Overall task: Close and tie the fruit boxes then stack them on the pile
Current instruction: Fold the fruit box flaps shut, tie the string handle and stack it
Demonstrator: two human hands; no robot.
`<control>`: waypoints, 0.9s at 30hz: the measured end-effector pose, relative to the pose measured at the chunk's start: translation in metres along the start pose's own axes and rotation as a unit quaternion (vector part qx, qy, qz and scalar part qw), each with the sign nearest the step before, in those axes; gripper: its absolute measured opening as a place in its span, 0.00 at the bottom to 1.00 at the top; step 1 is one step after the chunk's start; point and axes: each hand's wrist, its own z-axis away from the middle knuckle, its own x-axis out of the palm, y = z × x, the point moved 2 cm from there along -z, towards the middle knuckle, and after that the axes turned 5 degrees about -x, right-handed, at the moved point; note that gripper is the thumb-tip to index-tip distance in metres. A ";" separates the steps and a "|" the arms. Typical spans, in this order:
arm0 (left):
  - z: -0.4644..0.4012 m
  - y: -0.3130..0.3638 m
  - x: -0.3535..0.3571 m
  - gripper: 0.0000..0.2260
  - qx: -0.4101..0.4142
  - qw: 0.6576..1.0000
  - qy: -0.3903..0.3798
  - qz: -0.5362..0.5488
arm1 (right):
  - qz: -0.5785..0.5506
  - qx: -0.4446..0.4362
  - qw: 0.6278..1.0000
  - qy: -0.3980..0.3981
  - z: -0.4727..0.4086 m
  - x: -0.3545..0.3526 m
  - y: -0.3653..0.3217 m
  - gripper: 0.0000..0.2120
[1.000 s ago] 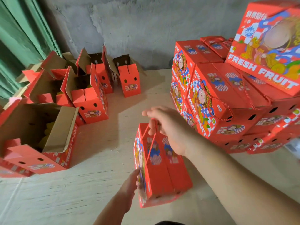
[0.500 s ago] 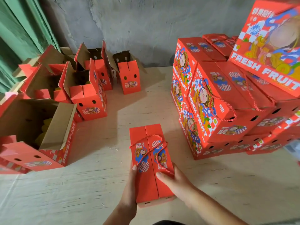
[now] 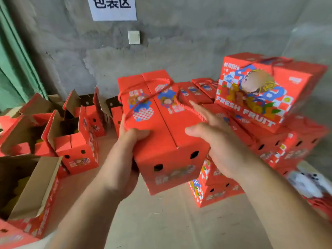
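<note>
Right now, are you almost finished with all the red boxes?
Not yet. Done: many closed boxes sit on the pile at the right. In hand: the left hand and right hand hold a closed box with its red cord across the top, lifted off the floor. Left: open boxes wait at the left, flaps up.

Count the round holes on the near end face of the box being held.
2, both on the near face of the held box: the left hole lower, the right hole higher. Holes on other faces may be hidden.
</note>
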 end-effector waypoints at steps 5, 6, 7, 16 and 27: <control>-0.049 0.069 0.074 0.29 0.029 0.996 -0.089 -0.003 | 0.013 -0.099 0.990 0.097 -0.039 -0.065 -0.062 0.16; -0.061 0.071 0.092 0.30 0.018 0.994 -0.112 -0.006 | 0.004 -0.108 0.985 0.133 -0.044 -0.081 -0.064 0.16; -0.071 0.069 0.110 0.31 0.004 0.991 -0.131 -0.012 | -0.001 -0.112 0.979 0.172 -0.049 -0.098 -0.061 0.17; -0.091 -0.064 0.160 0.42 0.079 0.966 -0.158 -0.189 | 0.228 -0.114 0.854 0.453 -0.026 -0.167 0.034 0.20; -0.096 -0.110 0.166 0.37 0.153 0.940 -0.042 -0.301 | 0.331 -0.077 0.853 0.396 -0.016 -0.138 0.083 0.36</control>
